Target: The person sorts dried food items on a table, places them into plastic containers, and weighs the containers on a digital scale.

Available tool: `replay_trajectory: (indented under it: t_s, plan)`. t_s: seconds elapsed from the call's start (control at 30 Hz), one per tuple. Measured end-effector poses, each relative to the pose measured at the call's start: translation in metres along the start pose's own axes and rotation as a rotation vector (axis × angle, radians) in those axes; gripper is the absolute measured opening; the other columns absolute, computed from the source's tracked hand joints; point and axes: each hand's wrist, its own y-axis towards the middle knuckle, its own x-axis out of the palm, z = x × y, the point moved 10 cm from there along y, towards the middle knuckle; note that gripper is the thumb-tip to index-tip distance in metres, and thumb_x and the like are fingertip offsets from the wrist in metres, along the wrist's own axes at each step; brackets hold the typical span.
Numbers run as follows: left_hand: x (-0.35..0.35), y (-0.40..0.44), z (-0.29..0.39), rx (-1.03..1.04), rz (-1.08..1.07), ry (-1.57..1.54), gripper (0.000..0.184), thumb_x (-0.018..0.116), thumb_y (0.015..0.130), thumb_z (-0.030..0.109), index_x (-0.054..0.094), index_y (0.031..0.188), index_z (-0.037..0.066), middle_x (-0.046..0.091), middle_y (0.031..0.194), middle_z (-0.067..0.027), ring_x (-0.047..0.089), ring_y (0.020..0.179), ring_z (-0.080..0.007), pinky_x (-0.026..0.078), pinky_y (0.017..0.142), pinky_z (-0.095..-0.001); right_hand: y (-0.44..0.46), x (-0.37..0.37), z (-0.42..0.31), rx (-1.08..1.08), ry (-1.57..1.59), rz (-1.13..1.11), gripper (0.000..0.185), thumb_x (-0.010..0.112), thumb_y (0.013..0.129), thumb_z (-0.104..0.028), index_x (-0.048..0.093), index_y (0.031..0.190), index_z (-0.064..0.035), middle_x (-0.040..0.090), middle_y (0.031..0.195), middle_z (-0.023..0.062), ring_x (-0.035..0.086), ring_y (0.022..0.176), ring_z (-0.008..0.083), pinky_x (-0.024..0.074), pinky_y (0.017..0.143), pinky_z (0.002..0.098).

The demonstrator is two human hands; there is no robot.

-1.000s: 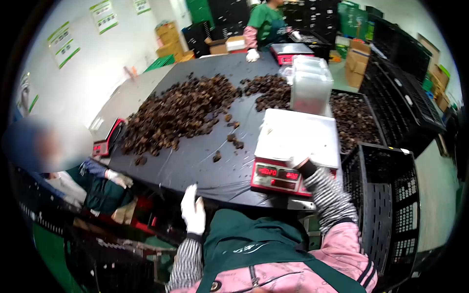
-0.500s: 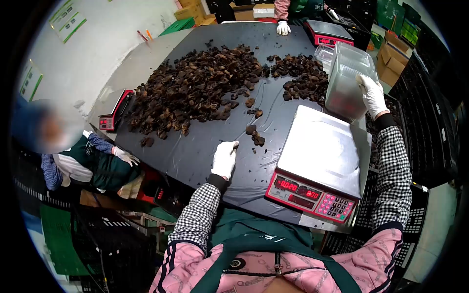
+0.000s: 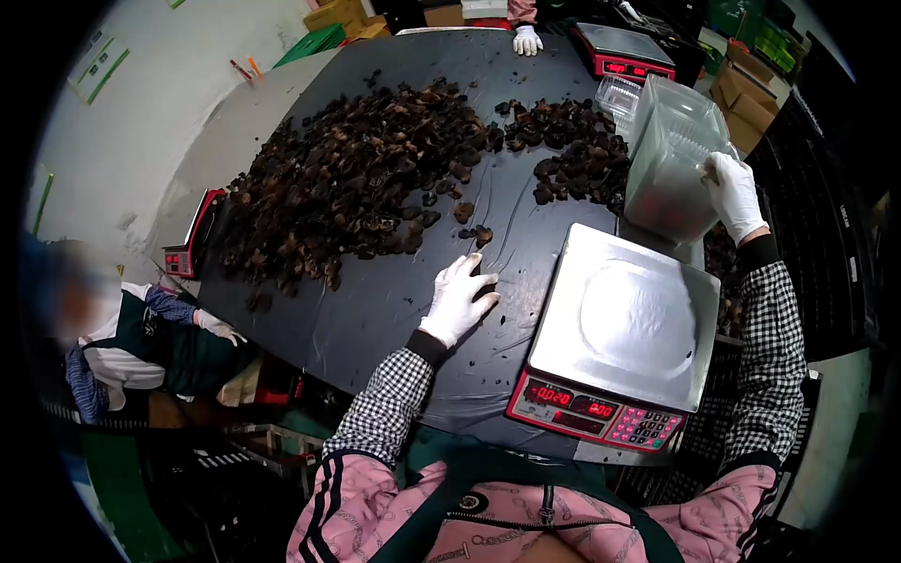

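So the right hand (image 3: 734, 195) is up at the near right side of the stack of clear containers (image 3: 674, 159). Fingers are curled in there, but I honestly can't tell if they're gripping a rim or just leaning on it. The tubs look nested, which probably explains why so many fit in one slim block within easy reach of that hand.

The left hand (image 3: 460, 298) looks empty, fingers fanned out over the bench (image 3: 375, 328). Can't tell if it's resting there or hovering. Just beyond its fingertips are some loose dark pieces (image 3: 477, 235), with the big dark pile (image 3: 375, 174) farther out and off to its left. Guessing that's left clear of the middle for elbow room.

The scale (image 3: 624, 328) sits right of the left hand and on the near side of the right one. Its keypad (image 3: 646, 429) faces the wearer, presumably so the red digits read right way up.
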Motion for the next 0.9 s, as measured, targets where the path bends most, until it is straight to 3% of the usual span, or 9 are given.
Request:
replay_trajectory:
  t_s: [0.1, 0.3, 0.43, 0.5, 0.6, 0.7, 0.77, 0.83, 0.9]
  plan:
    - [-0.016, -0.003, -0.016, -0.032, 0.187, -0.065, 0.046, 0.079, 0.079, 0.024, 0.069, 0.122, 0.011, 0.052, 0.145, -0.0224, 0.047, 0.135, -0.0415, 0.037, 0.112, -0.0481, 0.004, -0.016, 0.023, 0.206, 0.163, 0.092, 0.019, 0.076, 0.083, -0.006, 0.065, 0.098, -0.0037, 0.067, 0.087, 0.0140, 0.068, 0.081, 0.0302, 0.0534, 0.074, 0.0381]
    - [-0.041, 0.050, -0.027, -0.040, 0.344, 0.026, 0.032, 0.071, 0.087, 0.020, 0.072, 0.118, 0.013, 0.061, 0.135, -0.0164, 0.052, 0.130, -0.0356, 0.039, 0.109, -0.0467, -0.010, -0.127, -0.096, -0.014, 0.137, 0.469, 0.022, 0.071, 0.087, 0.003, 0.070, 0.107, -0.0057, 0.071, 0.103, 0.0092, 0.067, 0.097, 0.0256, 0.0533, 0.087, 0.0342]
    - [-0.035, 0.106, -0.057, -0.080, 0.309, 0.111, 0.028, 0.069, 0.086, 0.014, 0.074, 0.114, 0.013, 0.064, 0.130, -0.0171, 0.062, 0.115, -0.0353, 0.051, 0.097, -0.0449, -0.064, -0.147, -0.192, -0.179, 0.032, 0.351, 0.039, 0.069, 0.084, 0.006, 0.070, 0.119, -0.0096, 0.067, 0.097, 0.0035, 0.064, 0.094, 0.0231, 0.0506, 0.099, 0.0441]
    - [-0.020, 0.124, -0.078, -0.165, 0.105, 0.150, 0.030, 0.064, 0.086, 0.004, 0.074, 0.113, 0.010, 0.071, 0.116, -0.0172, 0.068, 0.104, -0.0361, 0.055, 0.092, -0.0439, -0.101, -0.134, -0.212, -0.066, -0.022, 0.216, 0.042, 0.067, 0.082, 0.005, 0.069, 0.121, -0.0097, 0.062, 0.089, 0.0024, 0.062, 0.087, 0.0200, 0.0457, 0.105, 0.0476]
    - [-0.023, 0.128, -0.099, -0.080, 0.233, 0.049, 0.027, 0.060, 0.083, -0.002, 0.076, 0.102, 0.006, 0.074, 0.098, -0.0162, 0.071, 0.096, -0.0339, 0.057, 0.087, -0.0421, -0.166, -0.096, -0.223, 0.024, -0.027, 0.105, 0.035, 0.069, 0.085, -0.001, 0.070, 0.119, -0.0057, 0.066, 0.096, 0.0043, 0.063, 0.086, 0.0201, 0.0464, 0.102, 0.0458]
    - [-0.033, 0.114, -0.084, -0.055, 0.211, -0.124, 0.023, 0.063, 0.085, 0.002, 0.076, 0.103, 0.007, 0.074, 0.101, -0.0140, 0.071, 0.098, -0.0309, 0.056, 0.089, -0.0393, -0.205, -0.072, -0.228, 0.151, 0.071, 0.098, 0.029, 0.070, 0.089, -0.006, 0.070, 0.118, -0.0030, 0.066, 0.092, 0.0061, 0.064, 0.085, 0.0226, 0.0459, 0.101, 0.0446]
    - [-0.025, 0.110, -0.056, -0.004, -0.002, -0.042, 0.031, 0.072, 0.089, 0.023, 0.075, 0.117, 0.010, 0.067, 0.127, -0.0170, 0.061, 0.121, -0.0336, 0.048, 0.106, -0.0412, -0.223, -0.060, -0.232, 0.178, 0.090, 0.110, 0.026, 0.069, 0.091, -0.005, 0.070, 0.117, -0.0040, 0.067, 0.093, 0.0067, 0.065, 0.088, 0.0229, 0.0459, 0.101, 0.0448]
    - [-0.017, 0.102, -0.047, -0.022, -0.071, 0.040, 0.041, 0.075, 0.088, 0.034, 0.073, 0.124, 0.013, 0.062, 0.137, -0.0189, 0.055, 0.128, -0.0362, 0.044, 0.110, -0.0433, -0.228, -0.060, -0.236, 0.211, 0.118, 0.097, 0.032, 0.070, 0.087, 0.000, 0.069, 0.119, -0.0057, 0.067, 0.095, 0.0065, 0.066, 0.092, 0.0229, 0.0436, 0.105, 0.0460]
    - [-0.014, 0.107, -0.046, -0.015, -0.119, -0.018, 0.040, 0.077, 0.087, 0.034, 0.075, 0.120, 0.012, 0.063, 0.135, -0.0176, 0.055, 0.127, -0.0337, 0.045, 0.108, -0.0422, -0.228, -0.065, -0.240, 0.233, 0.105, 0.085, 0.037, 0.071, 0.086, 0.000, 0.066, 0.122, -0.0069, 0.065, 0.096, 0.0050, 0.065, 0.094, 0.0224, 0.0405, 0.108, 0.0470]
